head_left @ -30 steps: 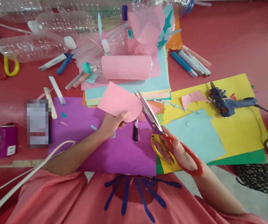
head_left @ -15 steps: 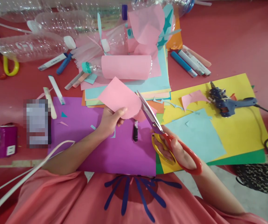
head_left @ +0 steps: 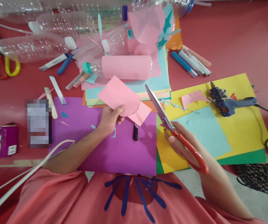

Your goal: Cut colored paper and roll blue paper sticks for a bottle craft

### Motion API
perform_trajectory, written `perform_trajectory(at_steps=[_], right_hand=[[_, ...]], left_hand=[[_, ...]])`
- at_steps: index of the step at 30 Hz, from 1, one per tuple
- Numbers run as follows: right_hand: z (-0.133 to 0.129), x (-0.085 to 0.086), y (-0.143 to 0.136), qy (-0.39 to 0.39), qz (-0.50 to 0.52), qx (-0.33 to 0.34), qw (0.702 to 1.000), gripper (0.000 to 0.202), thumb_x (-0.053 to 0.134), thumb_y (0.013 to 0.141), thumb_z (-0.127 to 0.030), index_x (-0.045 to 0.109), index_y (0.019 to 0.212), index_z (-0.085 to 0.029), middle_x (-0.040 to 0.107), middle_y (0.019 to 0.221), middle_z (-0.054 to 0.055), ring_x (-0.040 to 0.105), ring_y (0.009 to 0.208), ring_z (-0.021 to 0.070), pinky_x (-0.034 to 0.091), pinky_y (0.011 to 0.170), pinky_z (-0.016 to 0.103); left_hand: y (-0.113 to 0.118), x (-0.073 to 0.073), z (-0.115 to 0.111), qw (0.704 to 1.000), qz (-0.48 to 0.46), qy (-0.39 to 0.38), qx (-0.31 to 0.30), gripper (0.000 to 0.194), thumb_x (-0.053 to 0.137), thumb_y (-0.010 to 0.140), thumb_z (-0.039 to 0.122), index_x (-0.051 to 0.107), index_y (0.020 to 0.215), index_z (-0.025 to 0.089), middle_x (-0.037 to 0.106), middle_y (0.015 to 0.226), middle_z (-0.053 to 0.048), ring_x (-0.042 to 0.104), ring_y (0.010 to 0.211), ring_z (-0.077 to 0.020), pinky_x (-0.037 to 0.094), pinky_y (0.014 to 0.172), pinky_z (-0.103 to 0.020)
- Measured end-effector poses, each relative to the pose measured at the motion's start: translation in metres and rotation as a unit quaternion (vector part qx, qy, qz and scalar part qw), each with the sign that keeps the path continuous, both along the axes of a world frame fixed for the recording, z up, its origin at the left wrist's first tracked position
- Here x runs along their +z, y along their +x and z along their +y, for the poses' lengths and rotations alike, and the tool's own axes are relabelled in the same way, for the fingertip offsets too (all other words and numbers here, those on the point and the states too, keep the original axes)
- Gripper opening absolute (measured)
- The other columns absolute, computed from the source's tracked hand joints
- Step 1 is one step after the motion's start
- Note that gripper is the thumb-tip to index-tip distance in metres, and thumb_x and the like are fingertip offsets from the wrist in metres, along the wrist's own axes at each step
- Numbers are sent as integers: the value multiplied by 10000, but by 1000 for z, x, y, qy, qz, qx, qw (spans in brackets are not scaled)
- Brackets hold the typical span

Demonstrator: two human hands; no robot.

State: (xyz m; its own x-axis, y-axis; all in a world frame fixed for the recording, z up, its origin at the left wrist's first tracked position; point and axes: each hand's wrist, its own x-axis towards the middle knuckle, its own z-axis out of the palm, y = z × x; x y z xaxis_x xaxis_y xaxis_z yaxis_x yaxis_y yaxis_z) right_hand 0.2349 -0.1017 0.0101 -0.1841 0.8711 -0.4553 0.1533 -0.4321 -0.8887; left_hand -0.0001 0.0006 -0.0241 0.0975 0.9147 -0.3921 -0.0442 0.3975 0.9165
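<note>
Between thumb and fingers, my left hand (head_left: 112, 119) pinches a piece of pink paper (head_left: 118, 95) with one rounded edge and a pointed far corner. Beneath that edge, a second pink paper piece (head_left: 142, 113) shows, with a square corner. My right hand (head_left: 182, 140) grips scissors (head_left: 190, 152) with red and yellow handles; their blades point up and left, apart from the paper. A black-handled pen-like tool (head_left: 136, 133) lies on the purple sheet (head_left: 129, 152) below the paper. Just beyond is a clear bottle wrapped in pink paper (head_left: 127, 67).
A glue gun (head_left: 229, 101) rests on yellow paper (head_left: 241, 133) at the right, its cord running off the edge. Clear bottles (head_left: 33, 46) stand across the back. Markers (head_left: 191, 62), a phone (head_left: 38, 123) and a purple power adapter (head_left: 3, 140) lie around. A white cable (head_left: 31, 172) crosses my left arm.
My right hand has drawn the scissors right and away from the paper's edge, and the blades are closer together. The second pink piece now shows more. My left hand has barely moved.
</note>
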Motion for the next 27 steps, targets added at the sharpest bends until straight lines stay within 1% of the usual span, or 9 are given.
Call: perform_trajectory(at_steps=[2,6,8,11,18,21,23,25,27], right_hand=[[4,4,18,64,-166,14,984,395,647,823,-519,570,1126,-278,520,669,-29,436,494,100,363,444,223],[11,13,52,142,-414,29,899,343,645,812,-469,611,1112,-308,598,719,10,530,548,160,431,532,286],[12,18,65,165,-480,38,861,333,630,814,-427,616,1126,-312,653,831,47,594,624,194,455,576,307],[13,23,76,165,-521,32,837,338,607,802,-403,617,1130,-321,689,916,68,634,679,222,475,603,328],[34,4,70,152,-511,33,846,427,588,769,-323,623,1187,-246,708,985,101,657,790,246,512,702,370],[41,7,66,196,-534,46,822,418,548,844,-383,624,1214,-205,687,1120,148,644,1014,298,508,859,439],[45,15,60,246,-540,21,804,377,513,877,-393,652,1165,-194,671,1165,154,615,1104,311,473,946,474],[52,22,47,270,-493,-7,827,322,520,876,-391,670,1088,-201,688,1098,131,638,1044,282,489,918,458],[61,21,27,252,-369,0,895,274,547,862,-380,654,1040,-202,700,1007,99,662,915,224,526,835,408]], left_hand=[[0,-2,1,1000,5,13,-4,268,614,652,385,472,528,195,449,394,63,376,315,-47,265,313,-188],[3,-1,4,1000,-4,22,6,234,570,675,385,502,561,192,478,427,52,420,346,-61,294,339,-202],[3,0,5,1000,-6,17,6,228,547,676,384,501,557,195,491,439,45,420,351,-62,302,351,-210],[2,-1,4,1000,-5,24,-7,238,546,693,383,504,553,195,502,448,41,413,352,-60,305,361,-213],[-2,-11,2,996,8,61,-68,310,556,751,405,524,538,182,487,416,38,409,357,-60,280,363,-199],[1,-5,1,995,28,58,-76,299,551,732,385,496,518,183,474,421,40,407,364,-54,294,379,-194],[3,0,1,994,35,57,-87,295,556,717,381,475,513,183,465,432,42,400,371,-47,301,389,-188],[3,3,1,992,30,47,-114,302,585,701,406,473,529,183,462,442,44,393,377,-46,298,386,-184],[1,5,2,985,30,32,-168,324,634,686,432,487,549,179,469,450,42,401,389,-49,294,378,-178]])
